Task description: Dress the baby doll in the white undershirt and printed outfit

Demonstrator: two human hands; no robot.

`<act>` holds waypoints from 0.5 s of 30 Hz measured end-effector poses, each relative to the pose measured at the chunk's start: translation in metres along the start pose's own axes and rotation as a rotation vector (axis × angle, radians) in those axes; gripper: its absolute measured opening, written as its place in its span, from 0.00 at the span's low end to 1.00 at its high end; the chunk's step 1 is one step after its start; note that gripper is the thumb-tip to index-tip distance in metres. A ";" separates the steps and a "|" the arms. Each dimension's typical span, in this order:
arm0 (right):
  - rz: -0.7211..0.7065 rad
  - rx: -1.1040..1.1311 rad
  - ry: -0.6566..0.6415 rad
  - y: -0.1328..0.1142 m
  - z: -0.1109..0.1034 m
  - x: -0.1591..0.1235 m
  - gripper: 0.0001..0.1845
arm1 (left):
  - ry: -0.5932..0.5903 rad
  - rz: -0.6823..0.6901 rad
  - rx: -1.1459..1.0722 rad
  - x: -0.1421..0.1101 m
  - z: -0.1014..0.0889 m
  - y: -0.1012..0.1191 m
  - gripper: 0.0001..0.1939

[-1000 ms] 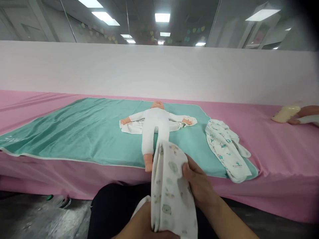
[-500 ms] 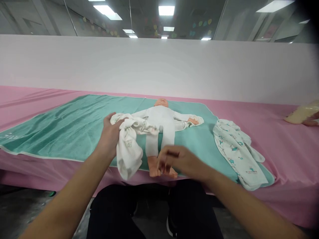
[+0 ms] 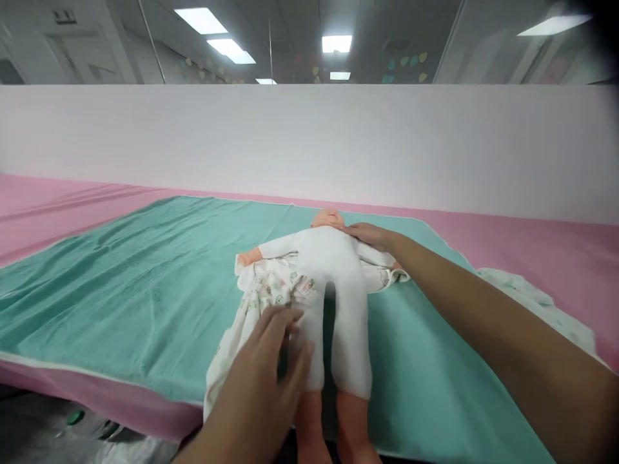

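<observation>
"Curving at lower centre, how wide is the left hand [image 3: 264,361]?"
"Loosely apart, thumb from fingers; I can't tell whether it touches the printed garment [image 3: 273,290] just beyond."
"And the doll [image 3: 331,258]?"
"Face up on the green towel [image 3: 159,309], bottom centre to mid-frame, the garment against its hip."
"The right hand [image 3: 371,236]?"
"Farther, right of centre: fingers extended, resting at the doll's shoulder."

Right hand [image 3: 371,236] at doll's [image 3: 331,258] shoulder (left hand [image 3: 265,367] near leg).
</observation>
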State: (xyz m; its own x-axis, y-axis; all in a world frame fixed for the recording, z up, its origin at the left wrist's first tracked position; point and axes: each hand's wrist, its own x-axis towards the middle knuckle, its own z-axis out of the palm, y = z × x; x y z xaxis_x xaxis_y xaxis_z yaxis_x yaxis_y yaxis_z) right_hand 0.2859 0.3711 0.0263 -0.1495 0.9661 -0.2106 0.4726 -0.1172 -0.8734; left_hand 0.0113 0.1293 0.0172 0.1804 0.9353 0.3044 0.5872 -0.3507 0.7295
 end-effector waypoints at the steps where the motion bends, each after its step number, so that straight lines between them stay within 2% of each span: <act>1: 0.029 0.059 -0.126 -0.002 0.001 0.006 0.29 | -0.003 -0.087 -0.032 -0.009 0.003 -0.002 0.18; 3: 0.061 0.204 -0.340 -0.004 0.004 0.014 0.26 | -0.027 -0.275 -0.132 -0.015 0.008 -0.006 0.25; 6: 0.061 0.394 -0.489 0.001 0.006 0.017 0.22 | -0.100 -0.457 -0.318 -0.002 0.016 -0.002 0.28; 9: -0.044 0.484 -0.512 0.005 0.007 0.007 0.21 | -0.103 -0.601 -0.551 0.018 0.026 0.011 0.27; 12: -0.108 0.464 -0.528 -0.003 0.007 -0.019 0.23 | -0.152 -0.744 -0.906 0.025 0.039 0.021 0.27; 15: -0.141 0.408 -0.504 -0.013 0.004 -0.056 0.23 | -0.246 -0.750 -1.154 0.022 0.046 0.026 0.28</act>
State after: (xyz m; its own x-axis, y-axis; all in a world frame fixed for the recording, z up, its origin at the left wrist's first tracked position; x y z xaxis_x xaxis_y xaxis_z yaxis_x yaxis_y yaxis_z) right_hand 0.2848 0.3174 0.0474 -0.6209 0.7640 -0.1755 0.0666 -0.1716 -0.9829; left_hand 0.0669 0.1433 0.0146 0.3196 0.8568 -0.4047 -0.3470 0.5033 0.7914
